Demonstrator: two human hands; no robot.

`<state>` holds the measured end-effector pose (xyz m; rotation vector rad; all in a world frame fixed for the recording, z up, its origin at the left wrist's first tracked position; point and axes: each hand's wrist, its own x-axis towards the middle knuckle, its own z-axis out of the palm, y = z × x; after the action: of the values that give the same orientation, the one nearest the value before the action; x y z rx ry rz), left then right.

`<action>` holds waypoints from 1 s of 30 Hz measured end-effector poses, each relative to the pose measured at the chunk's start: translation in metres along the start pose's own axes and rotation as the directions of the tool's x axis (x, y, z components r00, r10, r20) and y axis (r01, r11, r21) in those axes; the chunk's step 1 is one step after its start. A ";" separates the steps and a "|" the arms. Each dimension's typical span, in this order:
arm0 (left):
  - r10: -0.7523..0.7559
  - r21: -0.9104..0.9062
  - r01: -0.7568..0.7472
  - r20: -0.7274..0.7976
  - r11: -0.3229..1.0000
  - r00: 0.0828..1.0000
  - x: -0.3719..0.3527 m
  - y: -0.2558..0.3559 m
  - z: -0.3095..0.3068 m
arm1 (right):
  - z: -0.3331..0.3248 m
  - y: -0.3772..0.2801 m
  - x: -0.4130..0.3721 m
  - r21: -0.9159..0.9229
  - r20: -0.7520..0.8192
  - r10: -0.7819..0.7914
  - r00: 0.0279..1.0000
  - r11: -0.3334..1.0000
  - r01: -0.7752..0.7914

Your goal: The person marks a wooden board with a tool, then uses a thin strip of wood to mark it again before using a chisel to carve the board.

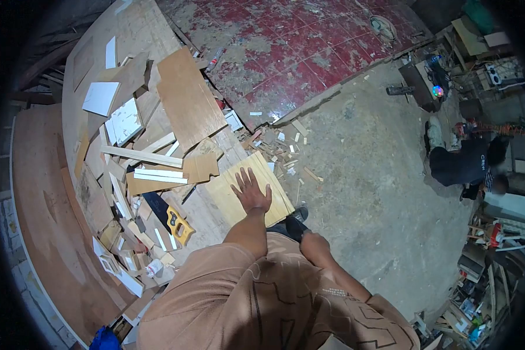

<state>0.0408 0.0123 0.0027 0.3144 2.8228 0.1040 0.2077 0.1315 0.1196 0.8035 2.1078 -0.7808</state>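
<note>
My left hand lies flat with fingers spread on a light wooden board at the edge of the work surface. My right hand is closed around a dark tool just beyond the board's near right corner. The tool's working end is hard to make out. To the left of the board lies a handsaw with a yellow handle, next to a dark pencil-like object. A piece of brown cardboard with white strips on it rests behind the saw.
A brown panel and many wood offcuts cover the work surface. Small scraps litter the concrete floor beside it. At the right, a person in dark clothes is low down near piled tools and a dark box.
</note>
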 end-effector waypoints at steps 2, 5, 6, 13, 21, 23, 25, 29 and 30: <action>0.008 0.005 -0.008 0.013 1.000 1.000 -0.002 -0.001 0.001 | -0.001 0.002 -0.008 -0.006 0.009 -0.015 1.000 1.000 0.015; 0.010 0.012 -0.010 -0.010 1.000 1.000 -0.002 -0.001 0.004 | 0.014 -0.018 0.060 -0.040 -0.039 -0.057 0.998 0.998 0.056; 0.007 0.014 -0.007 -0.009 1.000 1.000 -0.004 -0.001 0.004 | 0.028 -0.021 0.086 -0.047 -0.082 -0.080 0.993 0.996 0.076; 0.011 -0.011 -0.011 -0.022 1.000 1.000 -0.001 0.001 0.002 | 0.020 0.001 0.022 -0.023 -0.070 -0.051 0.996 0.999 0.049; 0.057 0.031 -0.055 -0.067 0.998 0.996 -0.006 -0.001 0.000 | -0.020 0.009 -0.020 -0.102 -0.096 -0.136 0.986 0.987 0.126; 0.117 -0.012 -0.117 0.023 0.993 0.993 -0.009 -0.004 -0.010 | -0.037 -0.005 -0.022 -0.177 -0.083 -0.199 0.976 0.967 0.182; 0.154 -0.021 -0.154 0.029 0.988 0.988 -0.010 -0.006 -0.022 | -0.035 -0.006 -0.017 -0.188 -0.139 -0.278 0.950 0.950 0.251; 0.081 0.067 -0.111 0.345 0.992 0.935 -0.003 0.001 -0.037 | -0.042 -0.019 -0.020 -0.216 -0.089 -0.295 0.951 0.938 0.271; 0.085 0.152 -0.165 0.429 0.974 0.899 -0.002 0.008 -0.047 | -0.033 -0.016 -0.011 -0.210 -0.104 -0.321 0.941 0.932 0.295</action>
<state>0.0304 0.0172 0.0493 0.4968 2.3833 -0.1819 0.1885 0.1420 0.1508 0.4367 2.4269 -0.6833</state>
